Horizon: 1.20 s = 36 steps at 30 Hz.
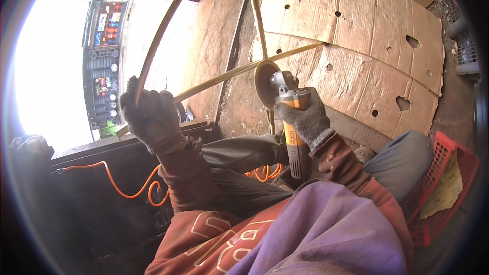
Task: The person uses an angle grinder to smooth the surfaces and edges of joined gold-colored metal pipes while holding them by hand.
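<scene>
My left hand (152,118), in a dark grey work glove, is closed around a curved brass-coloured metal frame (164,34) at the left. Straight bars of the same frame meet near the middle of the view. My right hand (305,117), gloved as well, grips an angle grinder (295,145) with an orange and black body. Its round brown disc (265,82) stands edge-up at the place where the bars meet. Whether the disc touches the metal or is spinning, I cannot tell. The glove hides part of the grinder's body.
Flattened cardboard (351,46) with holes covers the floor ahead and right. An orange cord (122,192) loops over a dark surface at my left. A red plastic crate (433,193) stands beside my right knee. Bright daylight and a shop display with tyres (103,71) show beyond.
</scene>
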Each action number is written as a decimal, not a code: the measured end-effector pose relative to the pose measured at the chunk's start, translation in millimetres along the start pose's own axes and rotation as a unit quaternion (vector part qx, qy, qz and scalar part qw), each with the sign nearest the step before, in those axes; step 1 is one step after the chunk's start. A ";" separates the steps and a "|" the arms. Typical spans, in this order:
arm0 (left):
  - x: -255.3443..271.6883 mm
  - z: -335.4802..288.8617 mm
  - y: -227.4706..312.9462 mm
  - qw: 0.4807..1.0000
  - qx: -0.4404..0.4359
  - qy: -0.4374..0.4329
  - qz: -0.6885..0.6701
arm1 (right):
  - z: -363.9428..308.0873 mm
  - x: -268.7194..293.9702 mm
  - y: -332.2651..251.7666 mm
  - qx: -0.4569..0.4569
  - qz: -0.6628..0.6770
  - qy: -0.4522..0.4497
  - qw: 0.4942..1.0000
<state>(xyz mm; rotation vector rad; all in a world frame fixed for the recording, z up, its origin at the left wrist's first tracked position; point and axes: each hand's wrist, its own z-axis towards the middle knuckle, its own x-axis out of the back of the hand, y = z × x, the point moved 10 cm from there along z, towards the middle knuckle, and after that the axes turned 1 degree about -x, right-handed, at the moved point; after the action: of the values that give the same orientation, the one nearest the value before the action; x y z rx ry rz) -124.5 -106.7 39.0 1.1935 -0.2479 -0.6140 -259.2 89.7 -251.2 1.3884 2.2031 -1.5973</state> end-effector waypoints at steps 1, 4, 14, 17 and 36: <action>1.0 -0.1 -1.4 1.000 0.004 0.008 -0.013 | 4.4 9.3 4.3 -0.003 -0.029 0.024 0.999; 1.0 -3.2 -4.0 0.998 0.005 0.066 -0.007 | 8.1 8.0 -2.3 0.015 -0.037 0.014 0.999; -0.2 11.0 -4.6 0.985 0.007 0.163 0.053 | -17.7 8.5 -9.2 -0.036 -0.344 0.016 0.938; -19.0 27.9 12.9 0.959 -0.089 0.078 0.257 | -16.7 4.7 -37.4 -0.012 -0.461 0.004 0.887; 6.7 23.3 14.0 0.989 -0.015 0.136 0.063 | 3.0 2.8 -72.5 0.182 -0.559 0.048 0.807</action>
<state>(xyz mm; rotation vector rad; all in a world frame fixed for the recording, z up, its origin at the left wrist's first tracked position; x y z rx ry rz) -126.0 -125.7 59.5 1.2077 -0.0817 -0.3385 -312.9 86.0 -202.3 -0.0147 3.1311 -2.3412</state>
